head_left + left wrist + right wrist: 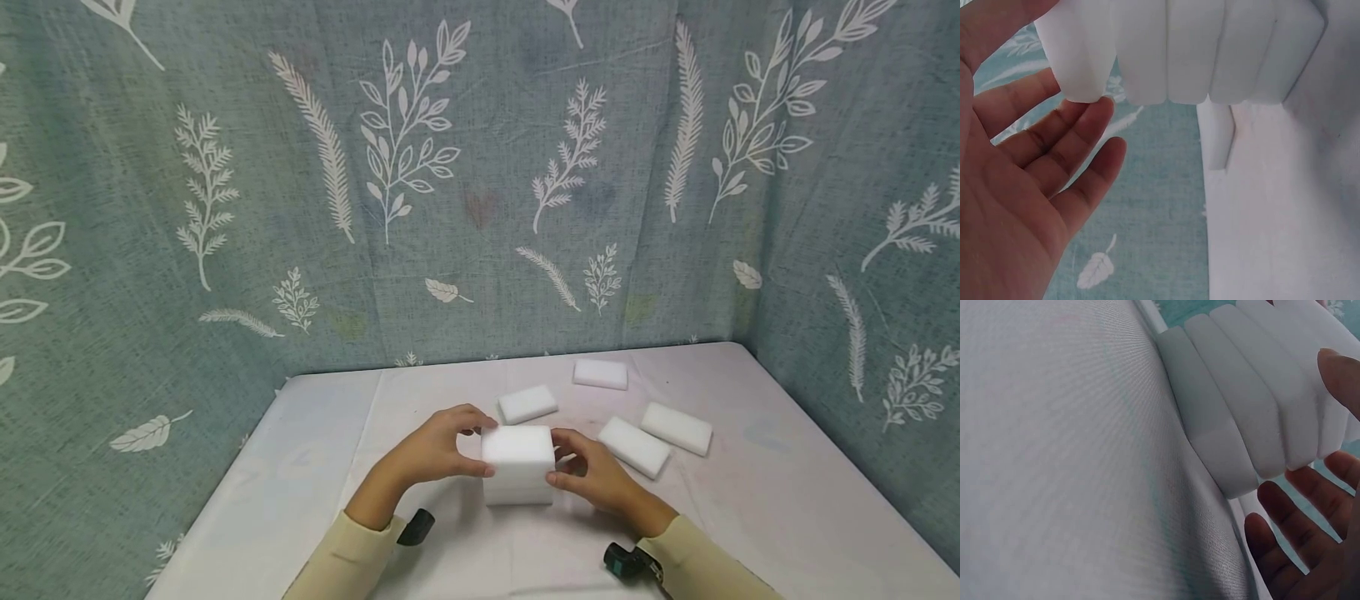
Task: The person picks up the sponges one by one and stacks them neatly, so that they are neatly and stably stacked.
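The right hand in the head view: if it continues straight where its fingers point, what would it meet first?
The right hand would most likely meet the right side of the stack of white blocks first; little or no gap shows between them.

Left hand (437, 447) opposite right hand (597, 475), palms (1007, 228) inward

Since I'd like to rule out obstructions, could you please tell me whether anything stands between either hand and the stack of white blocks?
Nothing visible does: the left hand pinches the top block, and the right hand touches the stack directly. The four loose blocks lie farther back.
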{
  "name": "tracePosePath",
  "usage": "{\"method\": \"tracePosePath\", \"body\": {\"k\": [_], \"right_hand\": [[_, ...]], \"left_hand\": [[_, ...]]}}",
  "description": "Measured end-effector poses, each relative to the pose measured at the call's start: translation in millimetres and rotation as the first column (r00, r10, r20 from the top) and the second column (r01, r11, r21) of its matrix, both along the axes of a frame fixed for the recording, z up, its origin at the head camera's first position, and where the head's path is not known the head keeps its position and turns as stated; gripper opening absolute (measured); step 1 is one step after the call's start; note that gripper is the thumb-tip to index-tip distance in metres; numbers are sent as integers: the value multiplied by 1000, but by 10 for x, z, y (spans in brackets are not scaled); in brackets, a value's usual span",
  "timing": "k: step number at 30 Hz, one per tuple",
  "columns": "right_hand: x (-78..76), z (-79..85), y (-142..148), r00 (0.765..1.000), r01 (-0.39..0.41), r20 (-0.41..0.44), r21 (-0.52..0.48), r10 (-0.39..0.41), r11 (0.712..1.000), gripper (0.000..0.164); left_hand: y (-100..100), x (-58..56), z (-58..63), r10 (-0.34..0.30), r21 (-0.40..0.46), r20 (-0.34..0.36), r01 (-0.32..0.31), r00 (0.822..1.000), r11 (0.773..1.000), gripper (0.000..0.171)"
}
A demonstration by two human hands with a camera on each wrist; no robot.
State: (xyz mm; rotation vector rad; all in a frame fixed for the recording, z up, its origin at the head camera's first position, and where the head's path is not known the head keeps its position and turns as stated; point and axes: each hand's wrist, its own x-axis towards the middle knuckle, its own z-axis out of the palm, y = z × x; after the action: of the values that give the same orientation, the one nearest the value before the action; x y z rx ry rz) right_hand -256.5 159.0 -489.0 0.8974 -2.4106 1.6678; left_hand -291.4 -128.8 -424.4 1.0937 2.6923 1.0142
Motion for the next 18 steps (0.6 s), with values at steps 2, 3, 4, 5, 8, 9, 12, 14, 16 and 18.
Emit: {"method": "tracePosePath", "body": {"k": [2, 3, 4, 5, 8, 9, 12, 14, 16, 18], "right_hand": [[-5, -2, 3, 1000, -3, 1, 0, 3, 1000, 54], [-10, -8, 5, 1000, -4, -1, 1, 4, 1000, 54], [-15, -15, 7, 1000, -6, -4, 0, 6, 1000, 54], [-33, -43, 8, 1000, -7, -5, -2, 7, 1000, 54], [-107, -171, 15, 1000, -1, -19, 0, 1, 1000, 55], [-132, -214, 19, 1000, 4, -27, 2, -4, 1000, 55], [-199, -327, 35, 999, 13, -39, 10, -12, 1000, 55], [-216, -352, 45, 999, 8, -38, 4, -8, 1000, 55], [-222, -361, 53, 1000, -1, -31, -6, 1, 1000, 54], [-223, -361, 55, 1000, -8, -26, -15, 8, 1000, 54]], "left_hand": [[2, -6, -1, -1, 2, 1, 1, 1000, 1000, 62], [3, -7, -3, -1, 2, -1, 1, 1000, 1000, 62], [4, -9, -6, -1, 0, -5, 1, 1000, 1000, 61], [5, -11, -8, -1, -2, -11, 1, 1000, 1000, 61], [11, -12, -15, -1, -2, -23, 1, 1000, 1000, 61], [13, -11, -19, -1, -2, -24, 1, 1000, 1000, 61], [17, -9, -24, -2, -1, -26, 2, 1000, 1000, 62], [18, -5, -26, 1, -5, -26, -1, 1000, 1000, 62], [18, -5, -28, 6, -10, -29, -7, 1000, 1000, 62], [19, -8, -32, 9, -13, -31, -10, 999, 1000, 63]]}}
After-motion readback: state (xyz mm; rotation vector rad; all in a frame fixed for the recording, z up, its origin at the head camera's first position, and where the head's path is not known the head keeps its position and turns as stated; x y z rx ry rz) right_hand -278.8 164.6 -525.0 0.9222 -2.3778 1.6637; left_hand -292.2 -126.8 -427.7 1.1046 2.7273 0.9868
